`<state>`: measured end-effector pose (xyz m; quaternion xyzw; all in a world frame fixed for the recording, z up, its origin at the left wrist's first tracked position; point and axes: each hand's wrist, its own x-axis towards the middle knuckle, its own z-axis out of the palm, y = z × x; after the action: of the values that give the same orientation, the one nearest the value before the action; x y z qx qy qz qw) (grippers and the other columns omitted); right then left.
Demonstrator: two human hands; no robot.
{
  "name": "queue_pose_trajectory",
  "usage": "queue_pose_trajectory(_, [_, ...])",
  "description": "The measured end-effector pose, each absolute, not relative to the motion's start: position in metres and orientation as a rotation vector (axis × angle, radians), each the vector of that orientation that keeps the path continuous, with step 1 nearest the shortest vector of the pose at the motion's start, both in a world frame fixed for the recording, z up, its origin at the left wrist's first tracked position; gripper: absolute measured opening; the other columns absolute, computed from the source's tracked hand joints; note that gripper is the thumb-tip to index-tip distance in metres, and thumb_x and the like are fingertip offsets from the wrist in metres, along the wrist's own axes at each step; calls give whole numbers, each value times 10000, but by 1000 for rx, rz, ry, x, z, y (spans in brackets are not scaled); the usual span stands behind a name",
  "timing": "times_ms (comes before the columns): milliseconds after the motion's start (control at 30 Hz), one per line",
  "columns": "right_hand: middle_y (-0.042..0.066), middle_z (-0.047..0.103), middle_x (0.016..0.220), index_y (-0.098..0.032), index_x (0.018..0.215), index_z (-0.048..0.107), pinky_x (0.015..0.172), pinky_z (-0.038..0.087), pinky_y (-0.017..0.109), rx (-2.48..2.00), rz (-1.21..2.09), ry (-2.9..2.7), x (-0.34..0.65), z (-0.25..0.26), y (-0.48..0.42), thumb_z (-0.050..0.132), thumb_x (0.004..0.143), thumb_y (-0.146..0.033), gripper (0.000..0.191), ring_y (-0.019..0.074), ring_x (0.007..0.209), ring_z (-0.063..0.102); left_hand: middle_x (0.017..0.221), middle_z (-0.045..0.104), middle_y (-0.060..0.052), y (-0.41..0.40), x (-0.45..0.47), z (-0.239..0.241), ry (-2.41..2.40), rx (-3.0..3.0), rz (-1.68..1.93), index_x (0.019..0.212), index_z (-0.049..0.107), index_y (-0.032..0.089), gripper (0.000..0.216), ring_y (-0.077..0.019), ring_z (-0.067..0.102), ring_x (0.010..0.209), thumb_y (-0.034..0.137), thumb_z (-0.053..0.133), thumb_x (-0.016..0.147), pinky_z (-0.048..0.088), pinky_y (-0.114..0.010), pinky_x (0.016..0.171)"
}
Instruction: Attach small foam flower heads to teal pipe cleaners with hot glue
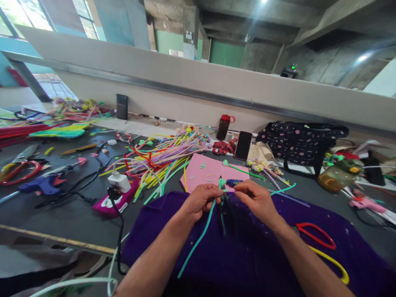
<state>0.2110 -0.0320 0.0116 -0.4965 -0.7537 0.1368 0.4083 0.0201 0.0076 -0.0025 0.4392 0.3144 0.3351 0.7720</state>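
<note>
Dark worktop bears a pink sheet and bundled fuzzy stems. Grip of the left hand is closed on a green stem, hanging over purple cloth near the sheet; the right hand pinches a short pale strand.

One head-worn view looks forward and down over the table, the left hand and right hand near. It reaches past the table's far edge to the ceiling.
</note>
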Motion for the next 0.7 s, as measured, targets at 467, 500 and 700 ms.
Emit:
queue_pose_trajectory(467, [37, 594, 771, -185, 788, 601, 667, 444, 268, -1026, 407, -1987, 198, 10, -30, 543, 784, -202, 61, 143, 729, 562, 473, 534, 29, 4, 24, -4, 755, 1020, 686, 586, 497, 136, 209, 0, 264, 288, 290, 634, 621, 100, -173, 312])
queue_pose_trajectory(500, [32, 591, 750, -182, 767, 596, 655, 440, 263, -1041, 411, -1974, 198, 10, -30, 550, 779, -200, 51, 140, 708, 558, 469, 532, 29, 4, 24, -5, 768, 1031, 688, 586, 495, 137, 210, -2, 266, 288, 292, 632, 621, 100, -173, 312])
queue_pose_trajectory(700, [31, 580, 731, -179, 753, 572, 635, 432, 261, -1070, 404, -1987, 202, 11, -32, 509, 792, -183, 74, 140, 685, 544, 466, 529, 31, 3, 25, -3, 842, 1098, 663, 582, 503, 144, 230, -11, 261, 288, 337, 622, 622, 99, -183, 319])
